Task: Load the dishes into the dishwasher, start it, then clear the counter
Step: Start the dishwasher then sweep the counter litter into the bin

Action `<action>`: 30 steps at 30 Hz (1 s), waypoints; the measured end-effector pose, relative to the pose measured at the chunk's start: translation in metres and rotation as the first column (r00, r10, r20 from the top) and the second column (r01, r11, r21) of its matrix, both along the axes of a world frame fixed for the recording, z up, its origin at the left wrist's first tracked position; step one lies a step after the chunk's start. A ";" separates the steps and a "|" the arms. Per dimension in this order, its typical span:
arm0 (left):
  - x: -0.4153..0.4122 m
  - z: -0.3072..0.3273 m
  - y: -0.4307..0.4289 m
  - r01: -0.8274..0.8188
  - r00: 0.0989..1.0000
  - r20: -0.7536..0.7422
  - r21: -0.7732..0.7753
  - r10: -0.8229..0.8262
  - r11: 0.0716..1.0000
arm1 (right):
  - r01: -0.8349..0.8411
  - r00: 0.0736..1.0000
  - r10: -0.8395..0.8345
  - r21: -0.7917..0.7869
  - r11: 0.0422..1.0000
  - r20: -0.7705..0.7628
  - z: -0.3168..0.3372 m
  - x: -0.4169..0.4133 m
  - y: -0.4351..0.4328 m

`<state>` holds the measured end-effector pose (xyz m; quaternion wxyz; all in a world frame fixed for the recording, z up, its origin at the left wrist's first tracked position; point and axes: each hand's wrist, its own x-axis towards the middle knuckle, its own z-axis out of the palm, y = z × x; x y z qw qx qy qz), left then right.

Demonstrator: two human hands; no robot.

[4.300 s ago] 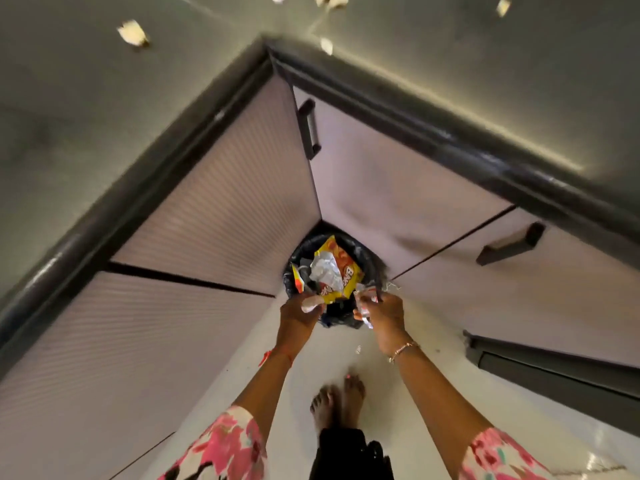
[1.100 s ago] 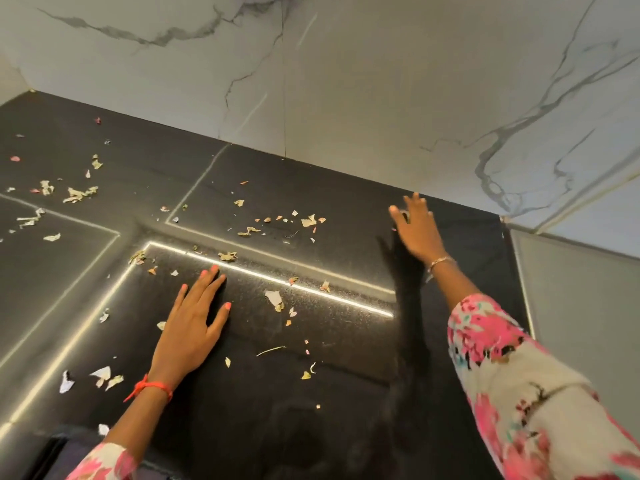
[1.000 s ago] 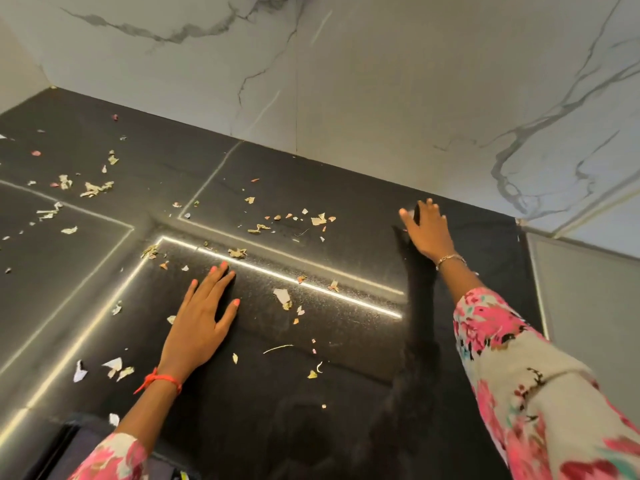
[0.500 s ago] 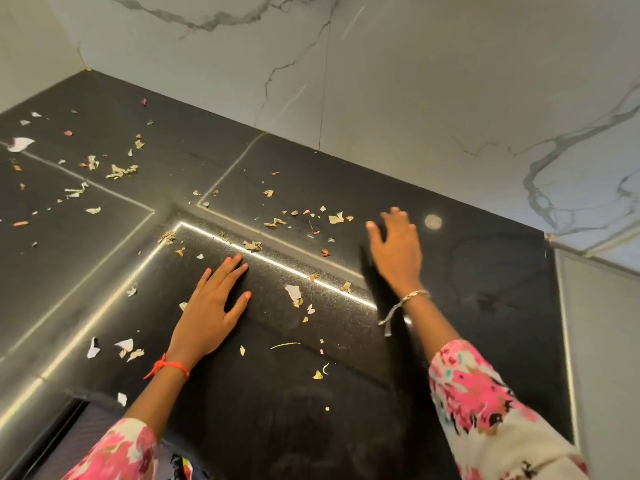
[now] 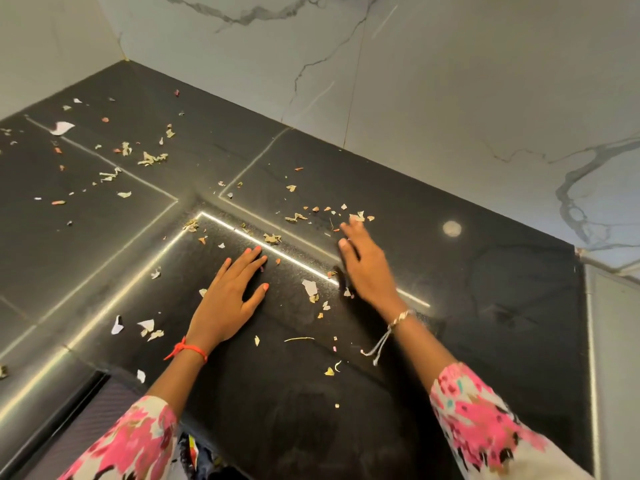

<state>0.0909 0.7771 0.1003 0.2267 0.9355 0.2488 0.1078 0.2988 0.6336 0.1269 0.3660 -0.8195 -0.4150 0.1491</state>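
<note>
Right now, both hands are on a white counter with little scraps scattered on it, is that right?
Not quite. The head view shows the counter is black, not white. Both the left hand and the right hand are on it, with little scraps scattered on it.

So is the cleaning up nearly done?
Not quite. No dishes show on the counter, so that part looks done; the dishwasher is out of view. The right hand rakes at scraps beside the flat left hand. Many more lie toward the far left corner.
</note>
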 end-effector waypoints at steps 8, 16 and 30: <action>-0.001 0.001 -0.001 -0.002 1.000 0.004 -0.005 0.002 1.000 | -0.048 0.955 0.149 -0.363 0.930 0.255 -0.011 0.030 0.028; 0.000 0.000 0.000 -0.004 1.000 0.004 0.010 0.004 1.000 | -0.107 0.992 0.107 0.008 0.994 -0.064 0.002 -0.006 0.018; -0.001 -0.002 -0.001 -0.002 1.000 0.027 0.002 0.001 1.000 | -0.109 0.971 0.122 0.070 0.992 -0.206 0.008 -0.083 0.017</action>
